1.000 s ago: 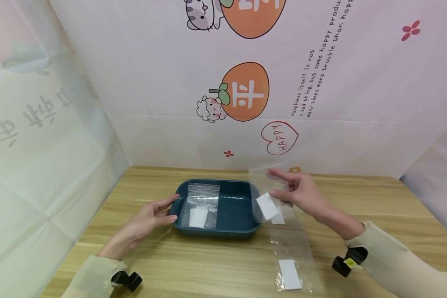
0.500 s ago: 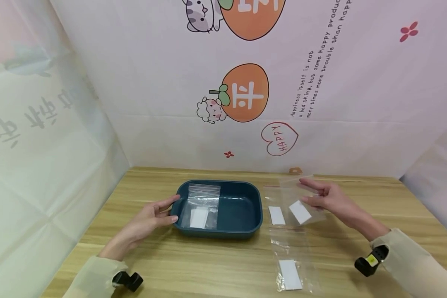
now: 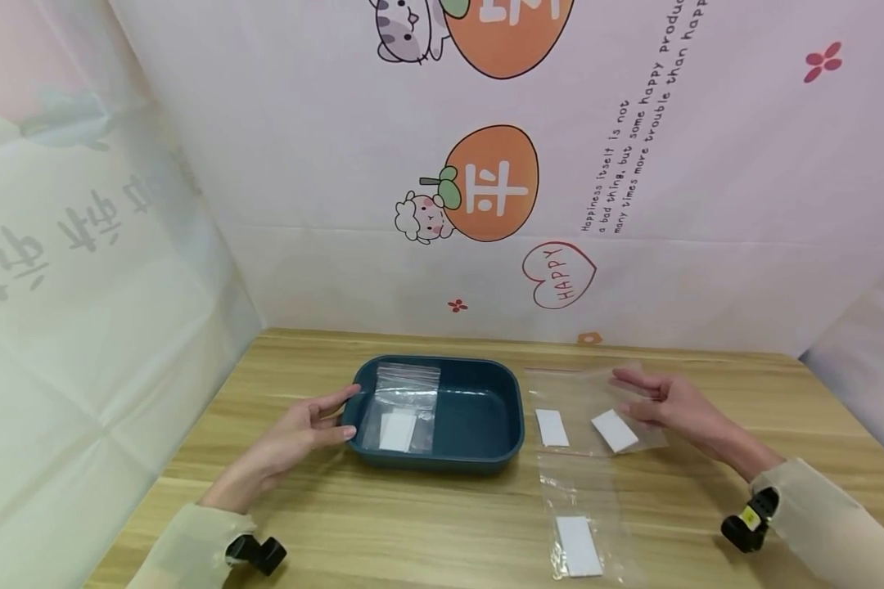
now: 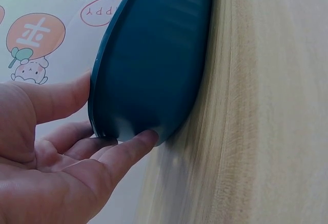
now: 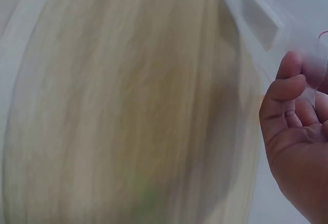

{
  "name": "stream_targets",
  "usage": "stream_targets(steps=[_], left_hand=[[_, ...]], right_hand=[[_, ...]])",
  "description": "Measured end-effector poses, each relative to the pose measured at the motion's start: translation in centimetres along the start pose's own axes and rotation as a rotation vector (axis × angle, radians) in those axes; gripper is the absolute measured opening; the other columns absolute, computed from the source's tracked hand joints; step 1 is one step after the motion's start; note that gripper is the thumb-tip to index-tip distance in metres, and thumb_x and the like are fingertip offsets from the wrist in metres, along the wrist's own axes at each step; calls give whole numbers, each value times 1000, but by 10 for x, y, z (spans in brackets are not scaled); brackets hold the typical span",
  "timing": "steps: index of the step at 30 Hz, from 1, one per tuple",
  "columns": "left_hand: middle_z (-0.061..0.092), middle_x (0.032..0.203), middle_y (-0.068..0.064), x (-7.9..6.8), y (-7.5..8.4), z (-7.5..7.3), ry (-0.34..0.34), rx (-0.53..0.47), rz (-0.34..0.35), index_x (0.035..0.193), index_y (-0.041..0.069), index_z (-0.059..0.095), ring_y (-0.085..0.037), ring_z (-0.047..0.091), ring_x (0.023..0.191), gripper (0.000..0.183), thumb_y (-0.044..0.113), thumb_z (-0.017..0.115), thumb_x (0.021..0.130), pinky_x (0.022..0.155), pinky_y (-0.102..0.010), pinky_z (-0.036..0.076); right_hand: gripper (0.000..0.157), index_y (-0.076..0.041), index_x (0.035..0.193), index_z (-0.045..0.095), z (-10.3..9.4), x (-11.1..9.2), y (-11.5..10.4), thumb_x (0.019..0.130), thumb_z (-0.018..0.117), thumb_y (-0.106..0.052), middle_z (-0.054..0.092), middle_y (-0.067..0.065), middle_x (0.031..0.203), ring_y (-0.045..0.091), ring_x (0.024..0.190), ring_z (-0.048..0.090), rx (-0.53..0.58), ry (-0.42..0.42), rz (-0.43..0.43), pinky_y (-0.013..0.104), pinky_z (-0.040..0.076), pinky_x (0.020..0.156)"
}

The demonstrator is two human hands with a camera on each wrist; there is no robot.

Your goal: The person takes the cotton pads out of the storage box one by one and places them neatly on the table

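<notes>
Right grip (image 3: 679, 409) pinching bag (image 3: 615, 419), left grip (image 3: 300, 425) holding tray (image 3: 479, 419)

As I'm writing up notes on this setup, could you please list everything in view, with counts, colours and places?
Tray: one, dark teal, on the table
Bag in the tray: at least one, clear, at the left end
Flat bags: two, clear, on the table right of the tray
Held bag: one, clear, in the right hand
White inserts: at least four, white, showing in the bags
Table: one, light wood, beneath
Backdrop: whitish with printed cartoons and lettering, behind the table
Wrist devices: two, black, one per wrist
Sleeves: two, cream, on both arms
Hands: two; left hand gripping the tray, right hand pinching the held bag
</notes>
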State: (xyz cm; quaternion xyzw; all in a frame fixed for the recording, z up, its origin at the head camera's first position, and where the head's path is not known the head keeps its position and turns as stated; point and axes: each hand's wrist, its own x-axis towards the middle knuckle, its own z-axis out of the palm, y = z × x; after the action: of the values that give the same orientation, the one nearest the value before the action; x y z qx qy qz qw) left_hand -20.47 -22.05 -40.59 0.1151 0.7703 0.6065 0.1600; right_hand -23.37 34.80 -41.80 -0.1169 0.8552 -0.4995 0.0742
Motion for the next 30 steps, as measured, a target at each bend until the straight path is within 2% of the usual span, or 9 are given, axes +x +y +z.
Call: stream_targets(steps=[4,7,10,12,14,17,26,29,30], left_hand=[[21,171,-19,0,0,0,-3,-18,-3,162,0,37,-46,33,149,70,4,70,100,117,-52,35],[21,171,-19,0,-1,0,-6,-26,-6,162,0,37,-46,32,150,70,4,70,100,118,-52,35],[21,171,-20,0,-1,-1,-9,-26,-6,162,0,36,-46,32,150,71,5,70,100,118,-53,35],[22,171,-20,0,-1,-1,-9,-26,-7,162,0,36,-46,32,150,71,5,70,100,118,-53,35],[21,171,-19,0,-1,-1,-13,-27,-5,163,0,36,-46,32,150,71,5,70,101,117,-52,36],[20,171,-19,1,-1,-1,-21,-34,-2,163,0,35,-45,31,150,71,4,69,101,117,-50,38],[22,171,-19,1,-3,-1,-20,-31,3,163,0,34,-45,32,150,71,4,69,101,116,-49,39],[21,171,-19,1,-3,-1,-23,-30,4,163,1,34,-45,32,150,70,2,68,102,117,-49,39],[22,171,-19,1,-2,-1,-23,-30,3,163,1,34,-45,32,150,70,2,67,102,117,-50,39]], right_hand=[[70,3,156,46,-1,1,5,95,78,-10,40,30,159,11,63,52,-76,20,13,26,51,57],[70,1,156,48,-2,1,7,96,80,-19,41,29,159,27,95,67,-165,26,10,25,55,69],[72,0,155,50,-2,0,7,96,80,-27,45,27,157,44,132,54,-268,42,0,27,54,86],[73,0,154,51,-3,0,7,95,82,-29,48,28,154,41,118,63,-299,57,-3,26,54,80],[75,1,154,51,-3,0,8,93,84,-28,51,31,150,27,82,66,-308,72,-3,25,50,66],[75,2,152,53,-2,0,11,90,86,-25,55,35,144,9,53,32,-307,94,-7,25,36,47],[74,5,149,55,0,2,17,88,88,-22,59,34,139,5,52,30,-383,109,-45,26,34,50],[74,6,148,56,0,3,17,87,88,-21,52,37,146,9,52,34,-391,103,-53,28,37,53],[73,5,147,57,0,3,17,87,88,-22,50,37,147,12,56,44,-406,104,-58,29,41,57]])
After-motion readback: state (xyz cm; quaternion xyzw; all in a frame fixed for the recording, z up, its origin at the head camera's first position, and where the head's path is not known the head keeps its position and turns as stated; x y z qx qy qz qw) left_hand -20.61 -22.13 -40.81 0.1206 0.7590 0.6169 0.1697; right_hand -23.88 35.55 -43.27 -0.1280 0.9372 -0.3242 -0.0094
